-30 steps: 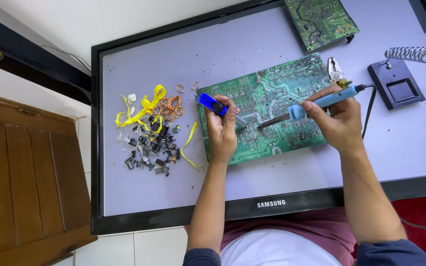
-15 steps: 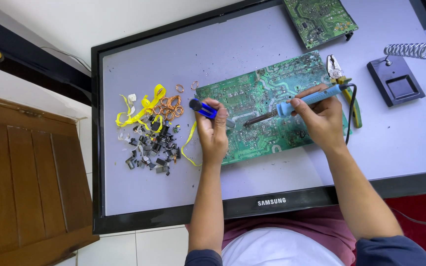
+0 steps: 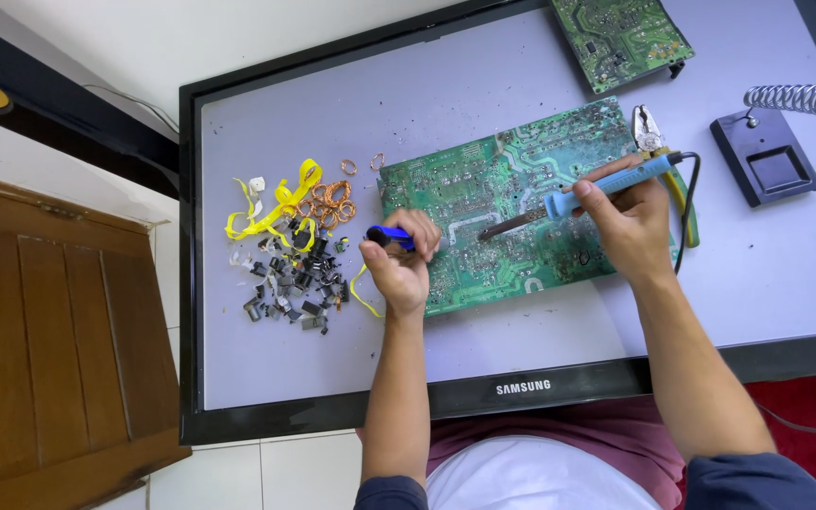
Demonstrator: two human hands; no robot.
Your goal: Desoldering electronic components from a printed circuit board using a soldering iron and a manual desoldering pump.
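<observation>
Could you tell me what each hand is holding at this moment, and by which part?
The right hand holds a soldering iron by its blue handle. The left hand grips a small blue-handled tool by the handle, over the green circuit board.

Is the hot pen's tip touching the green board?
Cannot tell. In the head view the soldering iron tip lies over the green circuit board, but from above no contact or gap shows.
</observation>
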